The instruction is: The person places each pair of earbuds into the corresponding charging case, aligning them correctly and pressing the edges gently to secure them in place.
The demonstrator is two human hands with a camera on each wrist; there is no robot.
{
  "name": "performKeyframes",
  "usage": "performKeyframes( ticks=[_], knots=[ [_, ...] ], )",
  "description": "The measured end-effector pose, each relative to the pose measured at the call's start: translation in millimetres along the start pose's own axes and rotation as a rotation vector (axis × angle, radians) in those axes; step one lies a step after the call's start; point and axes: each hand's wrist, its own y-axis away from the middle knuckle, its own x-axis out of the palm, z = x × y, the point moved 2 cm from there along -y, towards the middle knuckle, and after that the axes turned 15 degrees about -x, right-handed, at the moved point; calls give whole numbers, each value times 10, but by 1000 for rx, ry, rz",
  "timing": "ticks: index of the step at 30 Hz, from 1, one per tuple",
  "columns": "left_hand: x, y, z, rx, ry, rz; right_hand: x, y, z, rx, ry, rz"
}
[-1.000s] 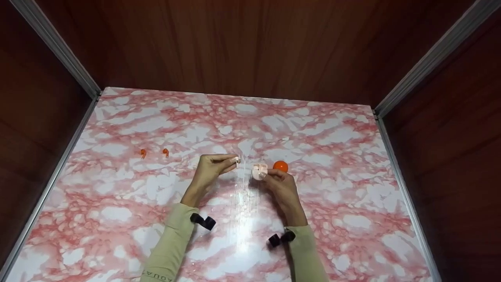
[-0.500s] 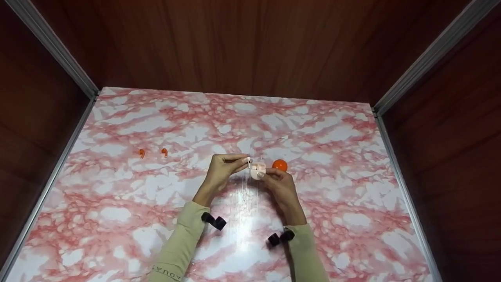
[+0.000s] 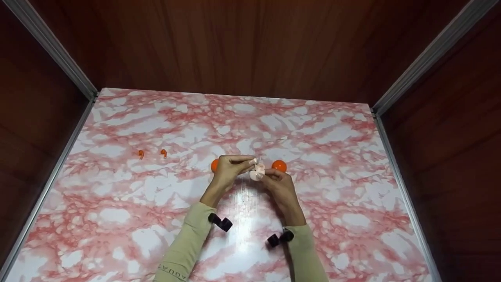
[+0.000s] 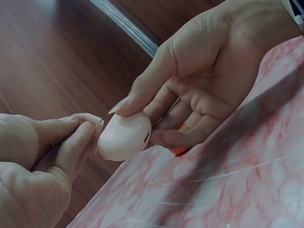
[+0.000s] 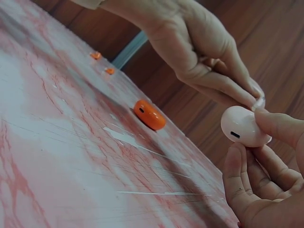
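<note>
Near the middle of the table, my left hand [image 3: 230, 171] pinches a white earbud [image 4: 91, 118] between thumb and fingers. Its stem end points at the white earbud charging case [image 4: 122, 138], right at the case's edge. My right hand [image 3: 281, 186] holds this case between thumb and fingers, above the table. The port slot shows on the case's rounded end in both wrist views. Seen from the head, the earbud overlaps the case's upper part. An orange earbud case [image 5: 149, 115] lies on the table, partly hidden behind my left hand in the head view.
A round orange object [image 3: 279, 166] sits just beyond my right hand. Two orange earbuds lie apart at the left, one earbud [image 3: 141, 154] farther out than the other earbud [image 3: 163, 152]. Dark wood-look panels [image 3: 235, 47] enclose the pink-and-white marbled table [image 3: 332, 156].
My left hand has moved right, bringing the white earbud to the case. The orange case behind that hand has come into view. My right hand has stayed nearly still.
</note>
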Motion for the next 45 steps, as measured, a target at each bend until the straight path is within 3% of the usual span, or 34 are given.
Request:
performKeyframes(
  ticks=[13,21,31,38,45],
  knots=[
    [36,-13,39,25,-148,-40,-4,9,9,-19,-3,8],
    [37,-2,26,44,-204,-23,-12,13,-1,-11,-14,16],
    [47,13,2,86,-298,-64,-12,6,-1,-26,8,14],
    [27,12,8,91,-324,-74,-14,16,6,-22,23,20],
    [-21,-11,-14,124,-423,-67,-18,22,-9,-22,4,21]
  ],
)
